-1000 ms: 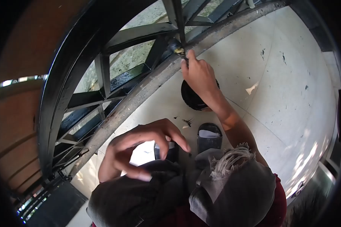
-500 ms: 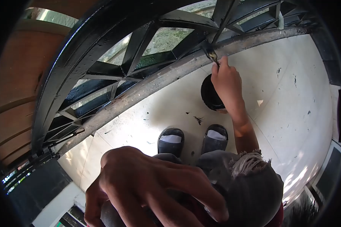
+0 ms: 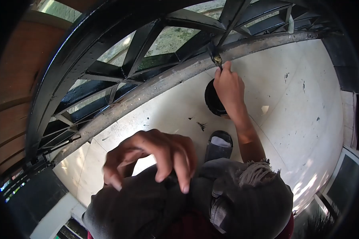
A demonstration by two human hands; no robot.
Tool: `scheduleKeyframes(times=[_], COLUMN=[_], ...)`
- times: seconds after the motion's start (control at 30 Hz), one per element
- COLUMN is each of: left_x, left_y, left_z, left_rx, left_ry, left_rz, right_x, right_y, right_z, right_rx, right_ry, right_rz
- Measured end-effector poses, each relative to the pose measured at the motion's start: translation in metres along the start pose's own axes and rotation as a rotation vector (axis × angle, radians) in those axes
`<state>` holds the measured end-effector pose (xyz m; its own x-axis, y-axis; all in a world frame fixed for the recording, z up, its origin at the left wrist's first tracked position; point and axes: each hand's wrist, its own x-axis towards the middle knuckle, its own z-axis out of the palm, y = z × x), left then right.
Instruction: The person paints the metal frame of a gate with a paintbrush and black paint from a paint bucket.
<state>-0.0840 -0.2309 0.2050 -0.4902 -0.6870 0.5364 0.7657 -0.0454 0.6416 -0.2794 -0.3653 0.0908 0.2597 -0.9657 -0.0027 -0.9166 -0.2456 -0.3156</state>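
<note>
My right hand (image 3: 228, 88) grips a paintbrush (image 3: 214, 54) whose bristles touch a black metal railing (image 3: 147, 44) at its lower bars. Just under that hand stands a black paint pot (image 3: 211, 101) on the pale floor. My left hand (image 3: 153, 155) hovers over my left knee with its fingers curled downward and apart, holding nothing. My grey shorts (image 3: 243, 199) fill the bottom of the view, and one sandalled foot (image 3: 219, 144) shows below the pot.
A grey concrete curb (image 3: 155, 89) runs along the foot of the railing. The pale tiled floor (image 3: 303, 111) carries black paint spots and a smear (image 3: 201, 126). A wooden handrail (image 3: 8, 91) curves at the left.
My left hand has drawn back from the camera and now hangs over my knee. My right hand with the brush has shifted slightly left along the railing.
</note>
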Motion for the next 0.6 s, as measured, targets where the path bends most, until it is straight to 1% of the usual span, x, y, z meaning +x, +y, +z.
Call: scheduleKeyframes(times=[0.03,0.07,0.13,0.17,0.2,0.23,0.3,0.33,0.4,0.43,0.5,0.53,0.57,0.6], left_x=[-0.018,-0.038,-0.069,-0.087,-0.104,-0.117,-0.149,-0.155,-0.158,-0.161,-0.158,-0.156,-0.157,-0.158], left_y=[-0.013,-0.029,-0.062,-0.085,-0.106,-0.122,-0.16,-0.166,-0.174,-0.177,-0.175,-0.172,-0.173,-0.176], left_z=[0.001,-0.013,-0.02,-0.023,-0.026,-0.024,-0.026,-0.028,-0.027,-0.029,-0.04,-0.041,-0.04,-0.041], left_rx=[-0.044,-0.04,-0.185,-0.216,-0.294,-0.355,-0.501,-0.499,-0.648,-0.654,-0.785,-0.816,-0.809,-0.739], left_ry=[0.211,0.221,0.393,0.45,0.466,0.484,0.497,0.495,0.554,0.553,0.566,0.538,0.533,0.515], left_rz=[-0.113,-0.247,-0.498,-0.568,-0.608,-0.635,-0.633,-0.626,-0.605,-0.599,-0.567,-0.59,-0.589,-0.647], right_x=[-0.007,-0.008,0.0,0.005,0.01,0.007,0.001,0.005,0.012,0.014,0.018,0.013,0.001,-0.001], right_y=[-0.003,-0.005,-0.011,-0.012,-0.008,-0.008,-0.011,-0.013,-0.017,-0.015,-0.016,-0.015,-0.018,-0.021], right_z=[-0.004,-0.009,-0.005,-0.002,0.008,0.005,-0.003,-0.004,-0.002,0.002,0.009,0.007,-0.003,-0.009], right_rx=[-0.012,0.0,-0.01,-0.014,-0.082,-0.089,-0.121,-0.125,-0.109,-0.116,-0.147,-0.148,-0.123,-0.098], right_ry=[-0.035,-0.067,-0.051,-0.037,0.03,0.034,-0.035,-0.032,-0.014,-0.018,0.041,0.048,0.007,-0.032], right_rz=[0.037,0.016,-0.016,-0.046,-0.058,-0.062,-0.001,-0.006,-0.048,-0.05,-0.1,-0.101,-0.043,0.011])
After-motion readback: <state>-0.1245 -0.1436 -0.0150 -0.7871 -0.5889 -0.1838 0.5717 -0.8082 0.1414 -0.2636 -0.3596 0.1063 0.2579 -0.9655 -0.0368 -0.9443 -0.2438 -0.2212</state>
